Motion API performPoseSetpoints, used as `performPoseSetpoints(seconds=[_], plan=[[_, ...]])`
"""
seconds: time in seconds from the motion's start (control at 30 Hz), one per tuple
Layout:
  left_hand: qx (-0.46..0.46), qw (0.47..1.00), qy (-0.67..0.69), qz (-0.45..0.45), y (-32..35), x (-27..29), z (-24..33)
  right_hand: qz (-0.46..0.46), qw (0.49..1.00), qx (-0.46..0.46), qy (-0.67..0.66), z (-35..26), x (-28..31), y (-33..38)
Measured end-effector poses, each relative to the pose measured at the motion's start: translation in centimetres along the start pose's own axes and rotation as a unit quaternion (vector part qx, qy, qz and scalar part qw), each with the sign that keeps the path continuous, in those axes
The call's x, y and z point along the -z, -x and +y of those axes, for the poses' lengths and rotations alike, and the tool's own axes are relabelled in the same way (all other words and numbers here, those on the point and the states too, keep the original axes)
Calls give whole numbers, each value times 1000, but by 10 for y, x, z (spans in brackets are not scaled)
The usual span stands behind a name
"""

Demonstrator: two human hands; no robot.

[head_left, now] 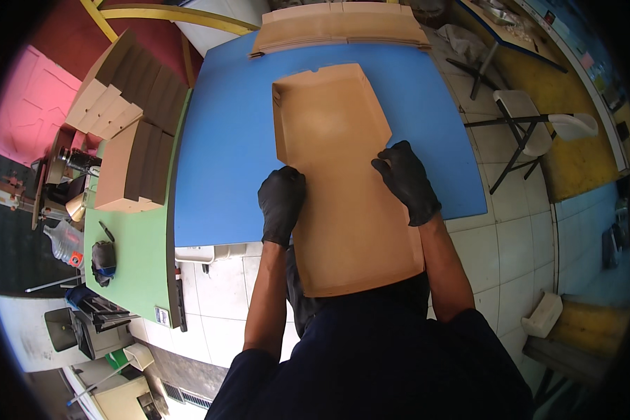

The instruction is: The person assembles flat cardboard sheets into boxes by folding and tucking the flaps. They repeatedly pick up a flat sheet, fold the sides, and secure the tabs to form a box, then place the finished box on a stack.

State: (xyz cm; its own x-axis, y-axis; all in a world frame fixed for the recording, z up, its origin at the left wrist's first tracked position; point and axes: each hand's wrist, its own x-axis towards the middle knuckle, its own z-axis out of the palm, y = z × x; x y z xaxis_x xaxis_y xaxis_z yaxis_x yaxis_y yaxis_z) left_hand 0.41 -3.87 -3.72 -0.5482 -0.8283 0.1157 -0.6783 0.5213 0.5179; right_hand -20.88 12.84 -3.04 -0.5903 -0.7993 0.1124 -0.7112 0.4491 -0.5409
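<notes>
Your left hand in a black glove [282, 204] is curled nearly into a fist at the left edge of the opened box of brown cardboard [346, 180], its bent fingers narrowed on the rim beside the middle notch. Your right hand in a black glove [408, 183] holds the opposite edge, thumb and forefinger close together in a narrow pinch at the right notch. The box lies lengthwise before you: its far half, side walls raised, rests on the rectangular blue tabletop [224, 154], while its near half projects past the table's near edge, over your lap.

Your left fingertips are hidden by the curled glove, and how much cardboard lies inside either grip you cannot tell. The box covers the middle of the table's near edge and most of your legs. At the far side, the stack of flat brown cardboard [339, 26] reaches the upper border. On the pale green table [136, 259] to the left, a dark rounded bundle [103, 260] is hard to make out; black vignetting swallows the corners.
</notes>
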Motion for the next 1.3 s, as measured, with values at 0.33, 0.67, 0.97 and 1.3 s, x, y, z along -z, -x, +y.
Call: performPoseSetpoints(seconds=[0.33, 0.67, 0.97, 1.3], plan=[[199, 917, 313, -147, 19, 39, -19, 4, 977, -140, -161, -12, 26, 14], [57, 946, 311, -73, 56, 41, -16, -16, 976, -53, -210, 8, 39, 31], [61, 920, 387, 3, 99, 26, -20, 56, 986, -32, -152, 20, 44, 73], [43, 936, 348, 35, 12, 22, -12, 64, 961, -57, -261, 18, 5, -5]])
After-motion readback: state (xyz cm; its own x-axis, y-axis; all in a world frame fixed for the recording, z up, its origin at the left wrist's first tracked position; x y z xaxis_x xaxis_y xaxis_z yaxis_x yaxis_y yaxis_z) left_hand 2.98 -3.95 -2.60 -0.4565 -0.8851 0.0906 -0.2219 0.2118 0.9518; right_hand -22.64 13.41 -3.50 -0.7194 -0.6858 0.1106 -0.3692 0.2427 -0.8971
